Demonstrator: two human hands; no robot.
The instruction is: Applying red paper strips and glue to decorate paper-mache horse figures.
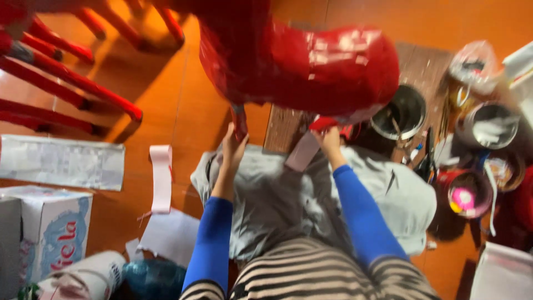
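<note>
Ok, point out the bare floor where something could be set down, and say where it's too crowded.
Bare orange floor lies between the red chair legs, the pink paper strip and the big red glossy form. A smaller patch lies below the white printed sheet. The right side is crowded: metal pot, tins, tools.

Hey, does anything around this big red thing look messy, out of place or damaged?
Yes. Loose paper lies scattered on the orange floor: a pink strip and torn white sheets. Both hands, left hand and right hand, touch the underside of the glossy red figure, whose surface looks patchy.
</note>
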